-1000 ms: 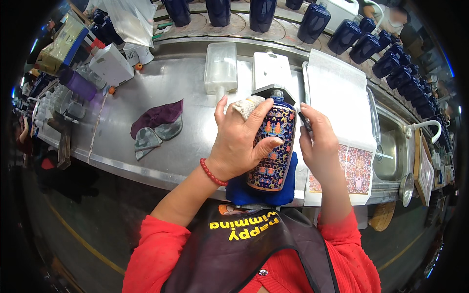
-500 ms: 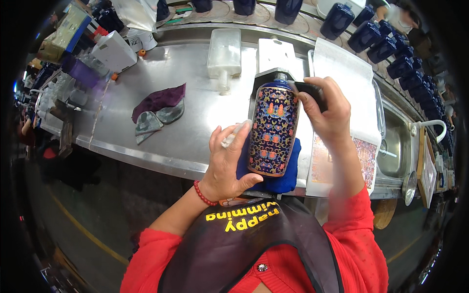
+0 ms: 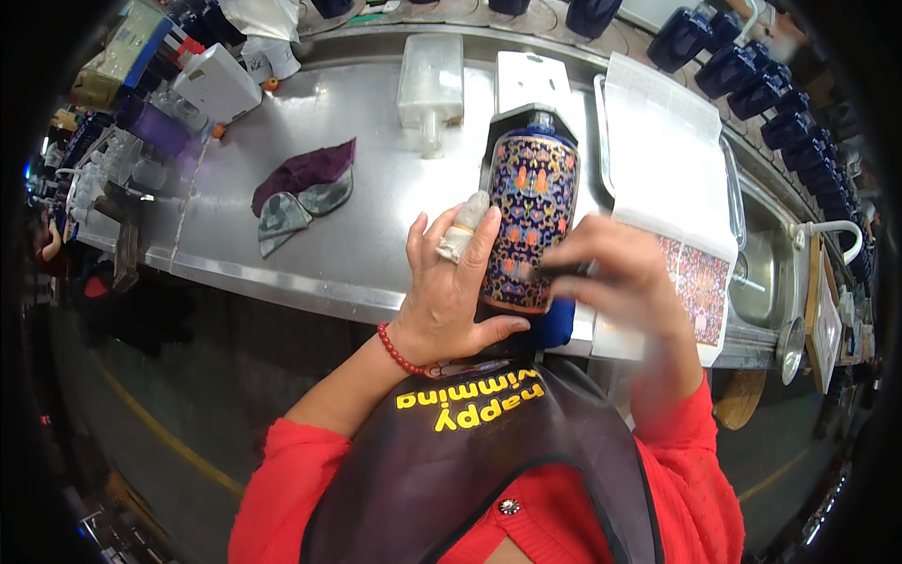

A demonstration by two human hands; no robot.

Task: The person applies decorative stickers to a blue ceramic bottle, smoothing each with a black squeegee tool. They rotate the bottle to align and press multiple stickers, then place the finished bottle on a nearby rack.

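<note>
- My right hand [image 3: 615,263], blurred, is at the patterned bottle's 4 o'clock, thumb and fingers pinched together on a small dark piece [image 3: 569,269]; its shape is too smeared to tell.
- My left hand [image 3: 440,305] is at 8 o'clock, fingers spread apart and clamped on nothing, index fingertip at the bottle's side; I cannot tell whether it presses. One finger wears a pale wrap [image 3: 458,241].
- The patterned bottle [image 3: 532,211] lies in front of me, neck toward 12 o'clock, base near a blue cloth [image 3: 560,321].
- Around the bottle, a dark stand [image 3: 491,143] shows beside its neck, with a white block [image 3: 532,83] beyond at 12 o'clock.
- A clear bottle [image 3: 431,89] lies at 11 o'clock from it, neck toward me.
- White paper [image 3: 662,132] spreads at 2 o'clock, a patterned sheet [image 3: 700,289] at 4.
- Farther out, a purple cloth [image 3: 305,176] lies between 9 and 10 o'clock; blue bottles [image 3: 728,68] stand at 2.
</note>
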